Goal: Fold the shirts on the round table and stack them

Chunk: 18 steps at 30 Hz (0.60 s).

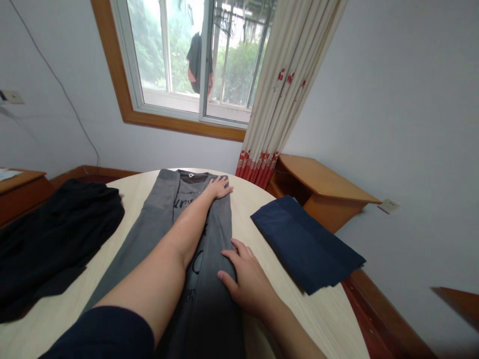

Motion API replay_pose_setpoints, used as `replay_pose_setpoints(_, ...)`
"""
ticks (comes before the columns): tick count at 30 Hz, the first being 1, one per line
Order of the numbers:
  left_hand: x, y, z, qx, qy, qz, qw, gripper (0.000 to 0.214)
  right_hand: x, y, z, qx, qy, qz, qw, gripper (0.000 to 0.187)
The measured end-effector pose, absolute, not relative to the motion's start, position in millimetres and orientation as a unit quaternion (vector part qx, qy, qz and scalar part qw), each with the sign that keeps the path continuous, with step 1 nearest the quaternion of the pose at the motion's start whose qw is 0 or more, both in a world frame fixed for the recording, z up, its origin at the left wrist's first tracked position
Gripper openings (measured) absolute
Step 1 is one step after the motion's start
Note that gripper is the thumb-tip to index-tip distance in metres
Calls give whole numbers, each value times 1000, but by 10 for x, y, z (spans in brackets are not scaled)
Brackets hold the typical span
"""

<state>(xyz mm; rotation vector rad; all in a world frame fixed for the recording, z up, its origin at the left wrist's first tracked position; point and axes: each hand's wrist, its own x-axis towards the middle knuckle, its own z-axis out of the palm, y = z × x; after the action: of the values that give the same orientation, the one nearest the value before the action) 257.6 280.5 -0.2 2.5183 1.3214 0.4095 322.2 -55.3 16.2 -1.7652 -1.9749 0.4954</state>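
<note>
A grey shirt [151,224] with dark printed lettering lies along the round table, its collar at the far edge and its sides folded inward. My left hand [219,188] rests with fingers spread on the shirt's far right shoulder. Nearer to me, my right hand [245,279] lies at the shirt's right edge, its fingers stretched out and touching the cloth. Part of the shirt's middle is hidden under my left forearm.
On the table's right lies a folded navy cloth [303,244]. A heap of black fabric [56,234] covers the left side. Beyond the pale table [239,199] stand a wooden cabinet [322,177] and a long curtain [284,85] beside the window.
</note>
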Motion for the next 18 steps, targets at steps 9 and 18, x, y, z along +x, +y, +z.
replay_pose_setpoints(9,2433,1962,131,899,405,147,79,56,3284,-554,187,-621,-740,160,203,48)
replay_pose_setpoints(18,1661,531,-77,946,302,89,84,66,3599,-402,199,-615,-700,109,345,28)
